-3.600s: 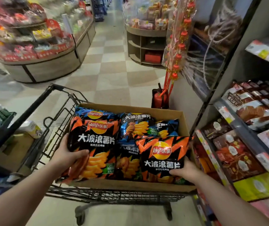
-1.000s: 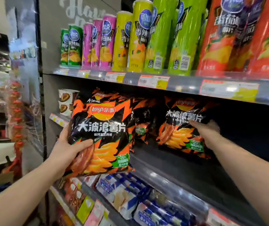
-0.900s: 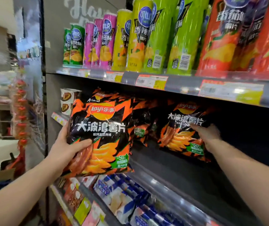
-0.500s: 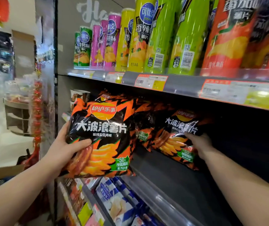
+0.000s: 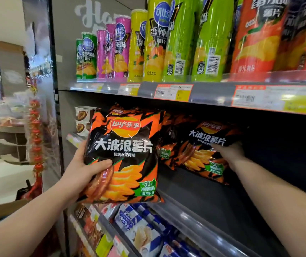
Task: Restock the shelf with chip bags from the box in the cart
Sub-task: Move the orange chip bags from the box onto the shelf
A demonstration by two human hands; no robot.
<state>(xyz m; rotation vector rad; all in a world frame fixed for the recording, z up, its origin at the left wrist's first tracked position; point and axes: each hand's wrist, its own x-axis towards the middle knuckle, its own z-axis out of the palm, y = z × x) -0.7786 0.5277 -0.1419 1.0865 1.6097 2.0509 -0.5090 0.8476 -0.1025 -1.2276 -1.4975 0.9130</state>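
Observation:
My left hand (image 5: 82, 170) grips a black-and-orange Lay's chip bag (image 5: 124, 154) by its left edge, thumb across the front, holding it upright in front of the dark middle shelf (image 5: 204, 197). My right hand (image 5: 229, 152) reaches into that shelf and holds a second, identical chip bag (image 5: 202, 149) by its right side; this bag stands tilted on the shelf board. Another such bag (image 5: 167, 143) shows between the two, partly hidden. A corner of the cardboard box (image 5: 2, 208) peeks in at the lower left.
Tall chip tubes (image 5: 159, 43) in green, pink, yellow and red fill the upper shelf with price tags (image 5: 172, 92) along its rail. Blue-and-white wafer packs (image 5: 139, 227) lie on the shelf below. Noodle cups (image 5: 82, 118) stand at the shelf's left end. Red ornaments (image 5: 36, 138) hang by the end panel.
My right hand has slid its chip bag leftward on the shelf toward the others. My left hand keeps its bag held up in about the same place.

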